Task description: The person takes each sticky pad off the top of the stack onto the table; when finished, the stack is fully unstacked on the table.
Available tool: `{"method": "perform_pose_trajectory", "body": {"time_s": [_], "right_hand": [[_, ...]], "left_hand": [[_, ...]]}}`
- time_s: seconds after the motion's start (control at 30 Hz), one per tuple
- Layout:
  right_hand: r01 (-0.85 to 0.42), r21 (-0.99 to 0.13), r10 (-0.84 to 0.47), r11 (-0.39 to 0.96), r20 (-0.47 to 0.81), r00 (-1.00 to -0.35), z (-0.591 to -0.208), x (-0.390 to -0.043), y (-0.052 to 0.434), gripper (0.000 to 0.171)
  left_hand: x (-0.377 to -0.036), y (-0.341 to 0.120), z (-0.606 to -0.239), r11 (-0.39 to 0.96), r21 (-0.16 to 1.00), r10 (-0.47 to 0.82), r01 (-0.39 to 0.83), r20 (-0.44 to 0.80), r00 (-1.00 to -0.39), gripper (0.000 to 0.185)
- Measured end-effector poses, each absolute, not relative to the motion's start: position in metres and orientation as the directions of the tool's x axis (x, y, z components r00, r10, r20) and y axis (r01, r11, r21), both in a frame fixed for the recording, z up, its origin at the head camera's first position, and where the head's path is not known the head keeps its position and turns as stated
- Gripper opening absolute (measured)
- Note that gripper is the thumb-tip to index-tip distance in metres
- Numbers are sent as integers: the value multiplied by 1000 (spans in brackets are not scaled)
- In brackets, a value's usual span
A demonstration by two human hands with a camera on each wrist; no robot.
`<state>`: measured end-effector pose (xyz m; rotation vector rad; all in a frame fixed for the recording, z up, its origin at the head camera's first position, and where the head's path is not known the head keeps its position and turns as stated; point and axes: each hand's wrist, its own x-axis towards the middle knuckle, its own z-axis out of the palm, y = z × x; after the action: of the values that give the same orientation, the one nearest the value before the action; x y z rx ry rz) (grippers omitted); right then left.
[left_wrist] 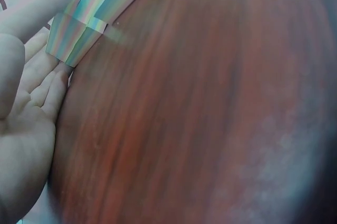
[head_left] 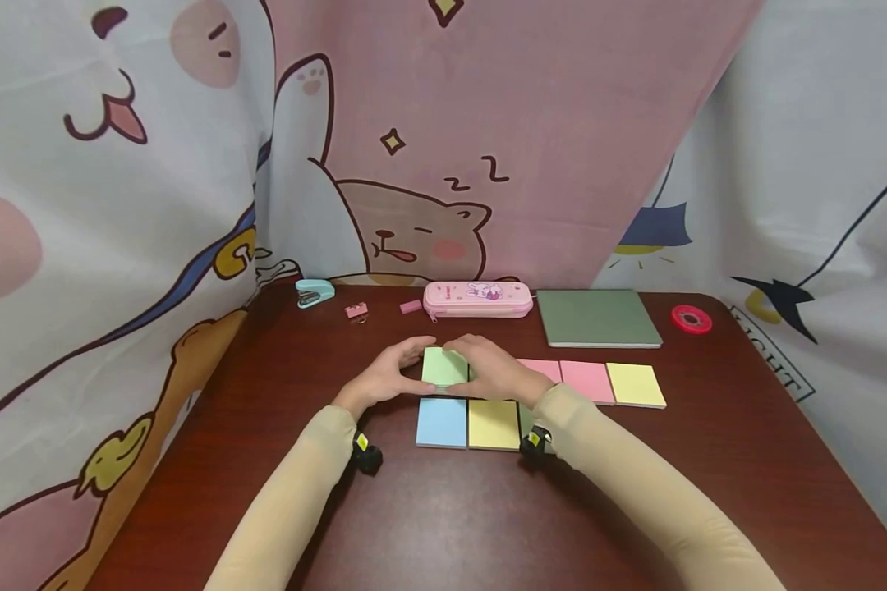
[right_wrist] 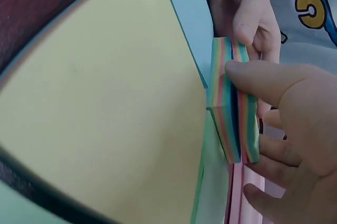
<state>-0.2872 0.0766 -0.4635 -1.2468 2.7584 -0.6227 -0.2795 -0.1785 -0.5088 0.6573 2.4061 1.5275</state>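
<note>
My left hand (head_left: pixel 386 379) and right hand (head_left: pixel 501 373) grip a stack of sticky note pads (head_left: pixel 444 367) from opposite sides, its top sheet pale green. Striped edges in several colours show on the stack (right_wrist: pixel 224 119) in the right wrist view, with a dark gap down its middle. There, the right thumb presses its near side and the left hand's fingers are at its far end. Closer to me lie a blue pad (head_left: pixel 441 422) and a yellow pad (head_left: pixel 494 423). A green pad (head_left: pixel 526 419) beside them is partly hidden by the right wrist.
Two pink pads (head_left: pixel 587 382) and a yellow pad (head_left: pixel 636 385) continue the far row rightward. Behind stand a pink pencil case (head_left: pixel 478 300), a green notebook (head_left: pixel 599 318), a mint stapler (head_left: pixel 314 293), a pink binder clip (head_left: pixel 356 311), a pink eraser (head_left: pixel 411 306) and a red tape roll (head_left: pixel 691 319).
</note>
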Motion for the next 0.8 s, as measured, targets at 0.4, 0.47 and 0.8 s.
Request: {"method": "perform_pose_trajectory", "body": {"time_s": [0.4,0.47,0.8], "right_hand": [[-661,-474,-632,581,249,-734,-441,-276,144,71],[-658,-482,-616,578,272,-740,-439,-271,165,70],[-605,-406,-559,684,241,-793,-456,-231,262,72]], "left_hand": [[-278,-177,-508,340,899,498,277,78,-864,92],[-278,-177,-508,348,895,499,278,75,-863,91],[-279,-178,-509,366,890,490,271,63,-869,91]]}}
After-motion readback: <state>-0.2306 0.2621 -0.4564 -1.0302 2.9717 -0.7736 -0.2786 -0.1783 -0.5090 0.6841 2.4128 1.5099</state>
